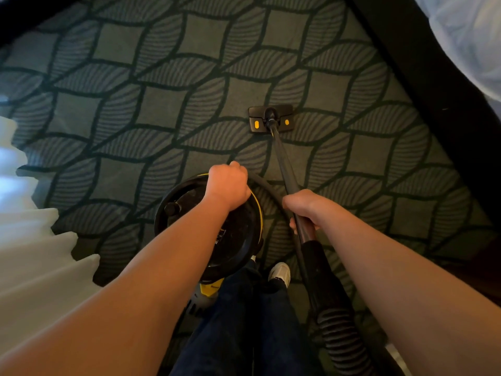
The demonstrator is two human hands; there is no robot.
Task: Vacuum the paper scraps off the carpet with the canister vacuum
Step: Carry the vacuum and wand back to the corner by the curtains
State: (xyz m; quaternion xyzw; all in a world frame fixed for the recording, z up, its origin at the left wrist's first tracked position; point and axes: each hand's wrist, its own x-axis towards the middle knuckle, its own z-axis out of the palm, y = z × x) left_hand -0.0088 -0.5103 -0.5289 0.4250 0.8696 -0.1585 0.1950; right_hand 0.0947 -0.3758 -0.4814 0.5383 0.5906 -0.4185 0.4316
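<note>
On patterned carpet [135, 104], right fingers [292, 227] wrapped round wand [282, 161], left fingers [238, 172] gripping canister [189, 215] top

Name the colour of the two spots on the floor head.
Yellow spots on the black floor head; head view.

Both forearms are extended forward; the left hand [229, 185] is clenched on the canister vacuum [189, 196] (knuckles up), the right hand [302, 208] wrapped round the wand [282, 161].

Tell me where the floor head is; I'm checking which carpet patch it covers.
Head view: the floor head sits on the carpet just right of centre, beyond the canister, at the end of the wand the right hand grips.
</note>
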